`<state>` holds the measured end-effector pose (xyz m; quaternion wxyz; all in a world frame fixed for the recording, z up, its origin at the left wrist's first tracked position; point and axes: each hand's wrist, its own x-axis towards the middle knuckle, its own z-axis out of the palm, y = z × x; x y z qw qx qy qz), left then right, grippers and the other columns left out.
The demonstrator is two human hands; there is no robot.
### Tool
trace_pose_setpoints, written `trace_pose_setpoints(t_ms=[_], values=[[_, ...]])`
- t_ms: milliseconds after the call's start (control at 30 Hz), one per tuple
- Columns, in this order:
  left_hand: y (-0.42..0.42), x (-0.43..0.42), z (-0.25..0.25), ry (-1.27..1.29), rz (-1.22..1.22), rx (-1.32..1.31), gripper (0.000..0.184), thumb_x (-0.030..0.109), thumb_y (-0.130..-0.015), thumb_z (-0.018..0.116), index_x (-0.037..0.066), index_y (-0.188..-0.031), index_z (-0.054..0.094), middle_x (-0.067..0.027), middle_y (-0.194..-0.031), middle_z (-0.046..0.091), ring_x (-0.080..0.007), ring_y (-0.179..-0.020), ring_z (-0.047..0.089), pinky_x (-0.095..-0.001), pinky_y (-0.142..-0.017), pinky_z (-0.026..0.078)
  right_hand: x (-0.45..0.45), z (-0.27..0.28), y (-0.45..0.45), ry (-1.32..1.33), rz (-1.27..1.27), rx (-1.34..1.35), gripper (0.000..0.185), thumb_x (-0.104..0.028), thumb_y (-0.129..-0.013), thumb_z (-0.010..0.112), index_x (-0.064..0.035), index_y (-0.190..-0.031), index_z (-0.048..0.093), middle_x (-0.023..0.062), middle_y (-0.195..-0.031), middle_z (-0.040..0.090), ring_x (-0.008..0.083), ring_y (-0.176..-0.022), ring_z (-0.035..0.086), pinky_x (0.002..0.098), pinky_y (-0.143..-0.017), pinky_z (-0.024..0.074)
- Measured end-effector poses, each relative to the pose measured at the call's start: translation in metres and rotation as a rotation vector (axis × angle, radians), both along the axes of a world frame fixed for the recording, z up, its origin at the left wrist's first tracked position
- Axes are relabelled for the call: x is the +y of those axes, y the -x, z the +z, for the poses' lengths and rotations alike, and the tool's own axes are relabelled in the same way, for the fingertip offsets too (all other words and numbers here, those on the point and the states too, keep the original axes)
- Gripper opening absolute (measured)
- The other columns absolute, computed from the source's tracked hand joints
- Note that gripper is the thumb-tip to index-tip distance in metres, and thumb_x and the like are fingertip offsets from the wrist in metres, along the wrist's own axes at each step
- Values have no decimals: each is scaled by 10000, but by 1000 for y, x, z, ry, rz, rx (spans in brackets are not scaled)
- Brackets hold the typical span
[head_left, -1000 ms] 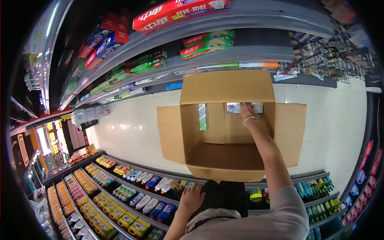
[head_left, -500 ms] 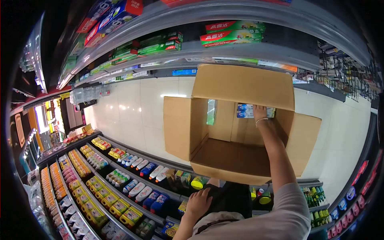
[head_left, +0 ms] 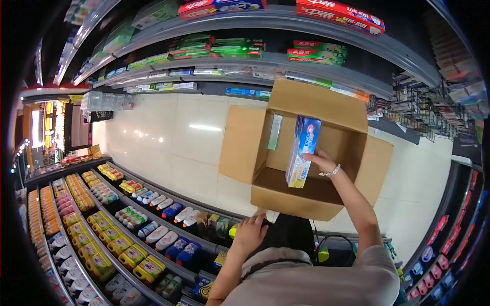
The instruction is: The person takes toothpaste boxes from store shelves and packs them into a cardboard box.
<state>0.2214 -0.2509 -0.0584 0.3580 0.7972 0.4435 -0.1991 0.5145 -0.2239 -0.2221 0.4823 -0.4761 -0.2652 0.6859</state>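
Observation:
A large cardboard box [head_left: 316,99] stands with its flaps spread in front of me. Above its opening, my right hand [head_left: 322,160] grips a long blue-and-white toothpaste box [head_left: 304,145] by its right side. This carton is tilted slightly, its lower end showing yellow print. Inside the cardboard box, a narrow green-and-white carton [head_left: 274,132] lies against the left wall. My left hand [head_left: 249,233] rests near my knee with its fingers stretched out and holds nothing.
Store shelves with green-and-red toothpaste boxes [head_left: 317,53] run along the top. At lower left, tiered shelves carry yellow bottles [head_left: 133,255] and white bottles. Wrapped water bottles [head_left: 99,101] stand on the floor at left. Hanging packets [head_left: 408,97] line the upper right.
My right hand has lifted the blue toothpaste box from the cardboard box's interior toward me, turning it upright in view. The camera view has shifted; my left hand stays by my knee.

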Motion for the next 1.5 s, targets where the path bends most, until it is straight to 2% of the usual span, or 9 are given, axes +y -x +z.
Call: trace_pose_setpoints(t_ms=[100,300,433,500,533,833,1300,1367,1500], values=[[23,6,3,-22,29,-125,366,219,-809,504,62,-1133,442,-155,-1006,551,-326,-936,523,-414,-827,390,-10,55,36,127,-161,423,486,-245,-785,603,-2,-1160,412,82,-1077,527,185,-1010,507,331,-871,402],[81,20,21,-34,51,-409,286,134,-802,508,38,-1068,467,-152,-983,553,-330,-922,523,-381,-816,400,-19,141,133,94,-176,326,433,-222,-828,541,-10,-1173,387,71,-1077,522,162,-988,515,315,-856,412],[139,24,19,-84,349,-749,151,36,-790,481,41,-940,495,-137,-858,573,-301,-797,565,-352,-662,447,-26,179,214,75,-214,316,427,-241,-829,543,-10,-1159,400,65,-1059,530,159,-951,530,308,-804,438],[171,33,19,-5,581,-815,102,51,-821,478,34,-921,485,-103,-826,566,-222,-758,568,-301,-644,437,-23,183,251,174,-155,351,418,-255,-830,546,-5,-1140,420,67,-1045,538,160,-958,524,308,-816,430],[188,35,21,177,657,-828,95,53,-873,400,12,-933,462,-74,-884,519,-160,-890,525,-276,-790,401,-22,187,274,198,-144,298,424,-275,-829,548,-7,-1134,429,67,-1038,541,157,-954,523,304,-815,430],[301,19,-2,473,1274,-1429,326,304,-915,364,27,-1072,434,-68,-962,509,-138,-876,485,-279,-801,392,1,209,452,114,408,42,499,-335,-849,514,15,-1187,403,80,-1114,500,151,-1040,455,299,-902,361],[422,63,-22,18,1975,-1566,481,435,-896,323,15,-1096,448,-125,-976,545,-247,-874,538,-363,-815,415,103,194,591,470,527,409,457,-303,-869,485,-29,-1215,372,124,-1167,479,242,-1068,477,379,-925,361],[458,83,-28,278,1958,-1706,603,540,-851,323,6,-1105,442,-138,-947,547,-261,-840,538,-353,-793,422,138,167,606,413,621,535,468,-321,-863,488,-39,-1215,365,138,-1167,479,262,-1085,467,392,-938,350],[502,161,10,-43,2078,-1657,649,575,-834,297,12,-1133,418,-164,-911,541,-280,-784,535,-358,-744,435,230,154,628,588,607,628,435,-343,-865,468,-39,-1170,410,176,-1094,515,282,-1035,498,408,-913,376]])
